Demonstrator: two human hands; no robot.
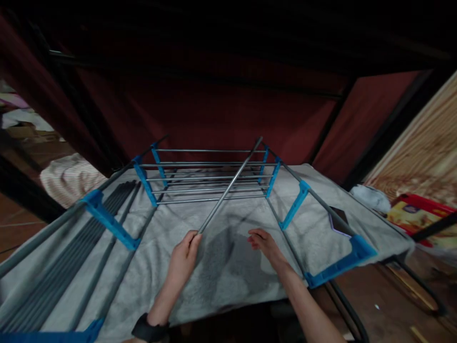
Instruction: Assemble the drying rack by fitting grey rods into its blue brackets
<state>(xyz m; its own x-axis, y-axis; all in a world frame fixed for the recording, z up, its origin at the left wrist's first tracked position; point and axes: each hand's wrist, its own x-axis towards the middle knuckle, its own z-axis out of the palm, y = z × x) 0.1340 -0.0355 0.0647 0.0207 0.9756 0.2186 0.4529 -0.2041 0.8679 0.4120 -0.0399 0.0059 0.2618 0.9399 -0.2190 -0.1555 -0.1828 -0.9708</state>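
Note:
My left hand (183, 259), with a black band on its wrist, grips the near end of a thin grey metal tube (228, 188). The tube slants away to the right, its far end above the back of a partly built rack. My right hand (263, 243) hovers over the cloth, fingers loosely bent and apart, holding nothing. Around both hands lies the rack's frame of grey side tubes and blue plastic brackets (293, 206). Across its far part run several thin crossbars (214, 190) between blue brackets. Another blue bracket (111, 221) sits on the left side tubes.
A grey cloth (214, 290) covers the table. Several tubes (67, 259) lie side by side at left. A phone (341, 221) rests by the right side tube. A red-and-yellow package (417, 219) is beyond the right edge; a dark red curtain (214, 114) hangs behind.

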